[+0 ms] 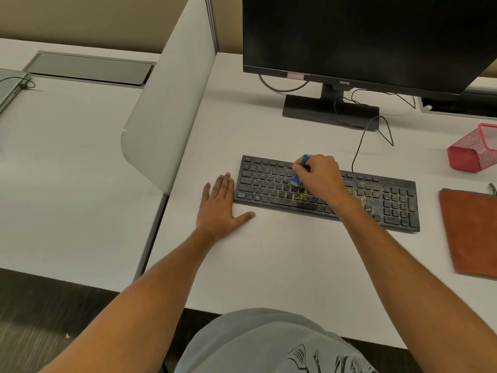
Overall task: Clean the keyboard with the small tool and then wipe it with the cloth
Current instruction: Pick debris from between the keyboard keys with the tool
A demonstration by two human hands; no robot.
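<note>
A black keyboard (269,184) lies on the white desk (282,265), with yellowish crumbs strewn over its middle and right keys. My right hand (321,175) grips a small blue brush (295,179) over the keyboard's middle, the bristle end down on the keys. My left hand (222,203) rests flat on the desk just left of the keyboard, fingers straight, fingertips by its left edge. An orange-brown cloth (470,232) lies flat on the desk to the right of the keyboard.
A black monitor (363,36) on its stand (330,110) is behind the keyboard, with cables trailing to it. A red mesh holder (473,149) lies at the right. A white divider panel (166,117) separates a neighbouring desk at the left.
</note>
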